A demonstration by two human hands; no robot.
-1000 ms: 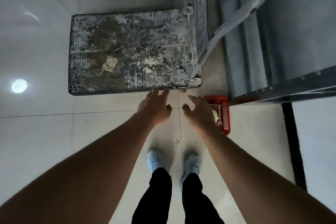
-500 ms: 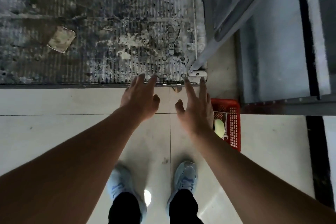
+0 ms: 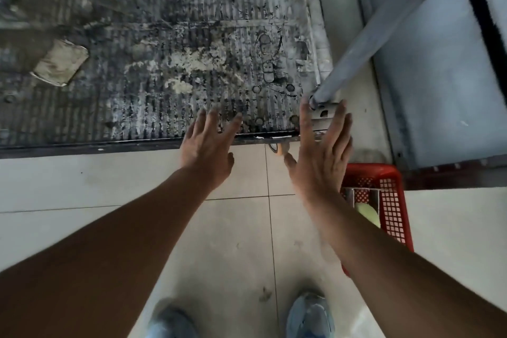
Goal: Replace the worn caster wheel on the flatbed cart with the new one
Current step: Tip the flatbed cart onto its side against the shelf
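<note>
Two hands spread wide, holding nothing: left hand [image 3: 205, 153] over flatbed cart [image 3: 164, 63] near edge, right hand [image 3: 321, 156] at its handle corner. Beside that corner, red basket [image 3: 370, 171] holds pale rounded item [image 3: 366, 212].

Both hands reached further forward, left hand [image 3: 207, 149] and right hand [image 3: 319, 152] came over the flatbed cart [image 3: 164, 49] near edge, fingers spread.

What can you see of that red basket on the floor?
The red basket looks plastic, with lattice walls and a solid rim. It stands upright on the pale tiled floor. The right forearm hides its left side. Inside lies a pale yellow-green rounded thing, too blurred to name.
</note>
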